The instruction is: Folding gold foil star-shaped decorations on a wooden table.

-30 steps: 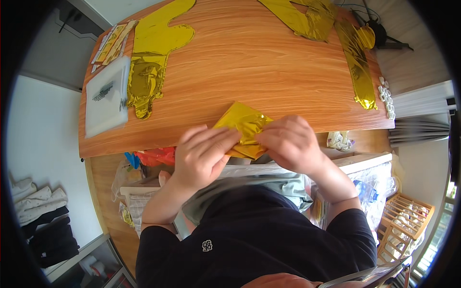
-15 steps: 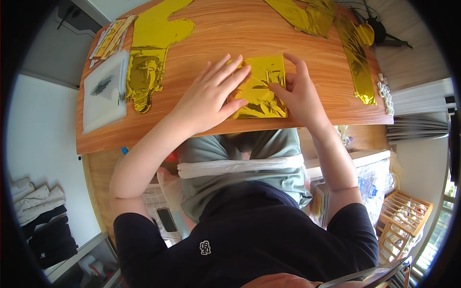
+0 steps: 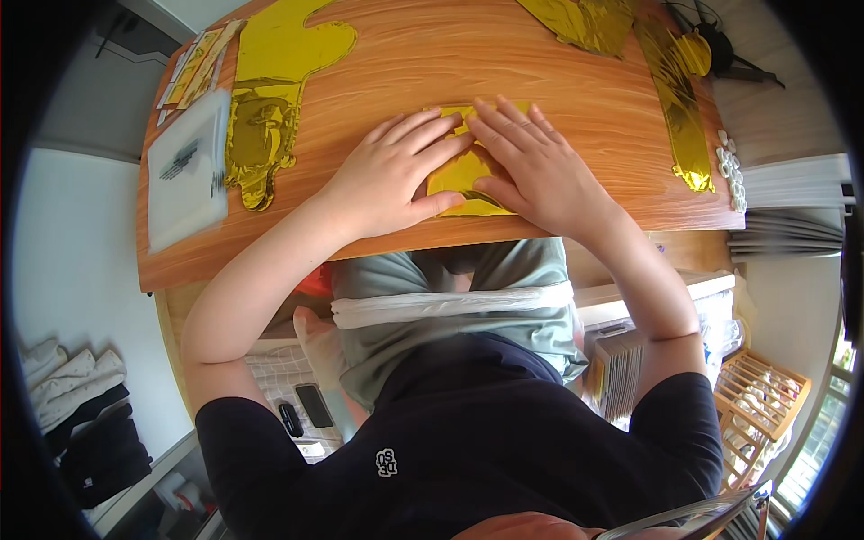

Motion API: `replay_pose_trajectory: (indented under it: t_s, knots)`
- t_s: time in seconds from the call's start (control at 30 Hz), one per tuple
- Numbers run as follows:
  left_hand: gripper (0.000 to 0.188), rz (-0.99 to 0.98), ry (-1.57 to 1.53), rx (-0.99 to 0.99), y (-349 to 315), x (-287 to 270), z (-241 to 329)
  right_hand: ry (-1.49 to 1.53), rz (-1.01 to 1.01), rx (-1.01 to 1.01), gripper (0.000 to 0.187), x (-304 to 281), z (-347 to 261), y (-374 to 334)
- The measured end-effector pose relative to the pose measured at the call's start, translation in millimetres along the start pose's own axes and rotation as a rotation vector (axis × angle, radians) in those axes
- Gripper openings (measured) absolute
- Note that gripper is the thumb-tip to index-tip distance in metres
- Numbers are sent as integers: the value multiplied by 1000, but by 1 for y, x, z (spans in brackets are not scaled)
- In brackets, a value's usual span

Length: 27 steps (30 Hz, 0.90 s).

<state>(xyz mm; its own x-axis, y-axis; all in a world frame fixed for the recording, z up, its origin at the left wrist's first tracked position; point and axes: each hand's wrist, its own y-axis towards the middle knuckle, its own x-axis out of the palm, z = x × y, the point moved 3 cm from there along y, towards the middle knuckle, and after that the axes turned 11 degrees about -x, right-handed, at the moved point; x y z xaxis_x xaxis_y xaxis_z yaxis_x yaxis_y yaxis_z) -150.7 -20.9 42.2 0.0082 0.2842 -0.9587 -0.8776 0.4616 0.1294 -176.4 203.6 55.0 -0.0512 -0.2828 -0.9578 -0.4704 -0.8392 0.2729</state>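
Note:
A folded square of shiny gold foil point(image 3: 463, 171) lies near the front edge of the wooden table point(image 3: 396, 76). My left hand point(image 3: 391, 171) rests flat on its left side, fingers stretched out. On its right side my right hand point(image 3: 535, 166) is laid flat too, covering much of the foil. The two hands' fingertips nearly meet over the square's upper part. Neither hand grips anything. To the left lies a flat gold foil balloon point(image 3: 292, 54) with a rounded, curved outline, its lower end crumpled.
A stack of clear plastic bags point(image 3: 184, 171) sits at the table's left edge, below some printed cards point(image 3: 198, 67). More gold foil pieces point(image 3: 589, 22) and a long foil strip point(image 3: 675, 108) lie at the right. White rings point(image 3: 731, 171) line the right edge, near a black stand point(image 3: 720, 49).
My right hand has gone from pinching at the foil square's right edge to lying flat over it. My left hand stays pressed on the left side.

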Motion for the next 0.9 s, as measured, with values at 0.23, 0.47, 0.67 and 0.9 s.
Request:
replay_pose_trajectory:
  t_s: [0.23, 0.47, 0.67, 0.9]
  knots:
    - [84, -30, 44, 39, 2, -5, -4, 60, -98, -70, 95, 10, 12, -7]
    - [94, -202, 102, 38, 6, -14, -8, 78, -150, -87, 107, 7, 14, -5]
    - [100, -220, 114, 66, 7, -15, -12, 98, -206, -78, 119, 3, 15, -3]
    - [97, -113, -308, -82, 12, -30, -19, 79, -224, -68, 122, 3, 19, -2]
